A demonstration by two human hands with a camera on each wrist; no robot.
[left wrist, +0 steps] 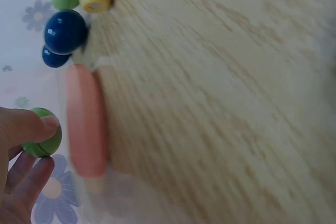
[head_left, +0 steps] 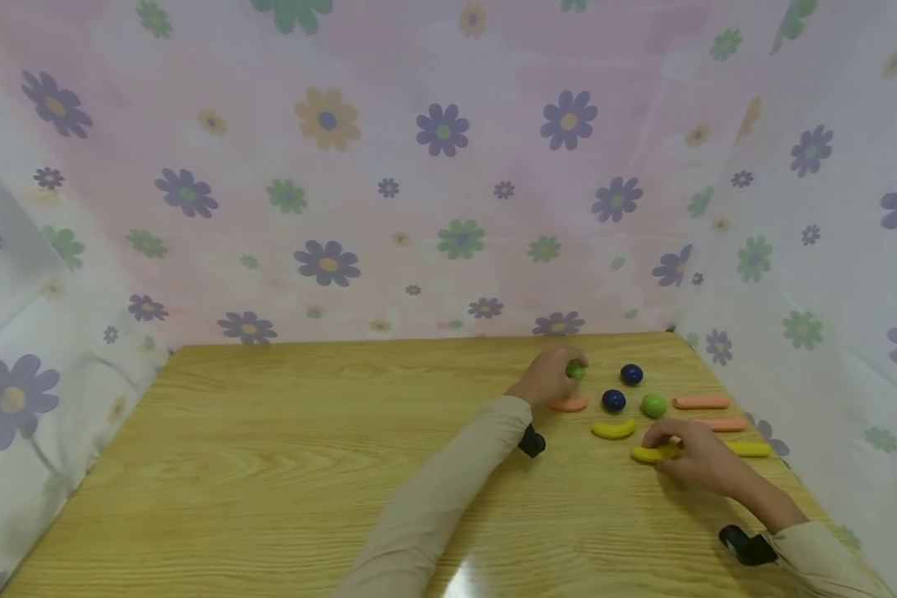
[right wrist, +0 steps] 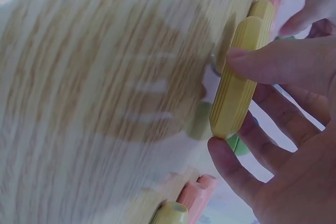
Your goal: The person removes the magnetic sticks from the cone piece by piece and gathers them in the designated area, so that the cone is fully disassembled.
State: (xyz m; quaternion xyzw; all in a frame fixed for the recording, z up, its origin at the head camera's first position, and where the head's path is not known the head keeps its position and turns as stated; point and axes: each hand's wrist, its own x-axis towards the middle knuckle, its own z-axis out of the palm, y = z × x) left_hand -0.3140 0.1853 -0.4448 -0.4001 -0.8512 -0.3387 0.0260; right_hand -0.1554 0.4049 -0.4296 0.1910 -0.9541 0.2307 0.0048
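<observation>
My left hand point(head_left: 547, 378) pinches a small green ball point(left wrist: 48, 146) between thumb and fingers at the back right of the table. Just below that hand lies a pink curved piece point(head_left: 571, 404). In my right hand point(head_left: 701, 457), thumb and fingertips grip a ridged yellow curved piece point(right wrist: 236, 98), close over the wood. A second yellow curved piece point(head_left: 614, 429) rests to its upper left. Between the hands sit two shiny dark blue balls point(head_left: 631, 374) and another green ball point(head_left: 654, 405).
Two straight pink sticks point(head_left: 701, 402) and a straight yellow stick point(head_left: 749, 449) lie near the right edge of the wooden table point(head_left: 269, 465). Flowered cloth point(head_left: 389, 224) hangs behind the table and along both sides. Each wrist wears a black camera point(head_left: 532, 441).
</observation>
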